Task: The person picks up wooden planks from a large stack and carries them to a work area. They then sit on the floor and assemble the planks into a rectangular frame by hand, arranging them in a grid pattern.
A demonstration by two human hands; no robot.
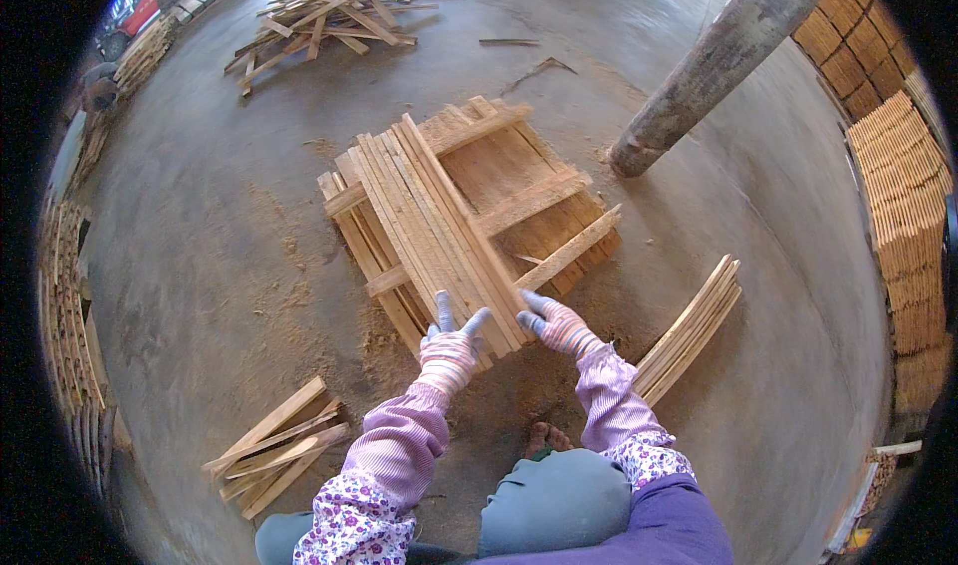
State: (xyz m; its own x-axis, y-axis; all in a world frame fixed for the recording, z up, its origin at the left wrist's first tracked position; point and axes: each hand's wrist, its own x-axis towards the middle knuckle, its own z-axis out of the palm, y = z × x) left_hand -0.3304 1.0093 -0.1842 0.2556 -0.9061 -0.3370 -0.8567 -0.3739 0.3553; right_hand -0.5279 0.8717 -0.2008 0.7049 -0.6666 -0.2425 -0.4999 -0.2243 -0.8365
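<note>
1. In the head view, the row of wooden slats (431, 236) lies side by side at the centre of the frame, slanting from upper left to lower right.
2. The slats rest across a wooden frame (529, 203) with crossbars, whose bare part shows right of the centre.
3. The person's left hand (449, 353), gloved, is spread at the slats' lower end, the forefinger pointing up the frame and the thumb apart.
4. The gloved right hand (565, 329) is at their lower right edge; whether its fingers pinch a slat cannot be told.
5. On the floor (215, 256), a bundle of thin strips (689, 330) lies at the lower right, short pieces (284, 450) at the lower left, and a loose wood pile (334, 18) at the upper left.
6. A round pillar (714, 71) stands at the upper right.
</note>
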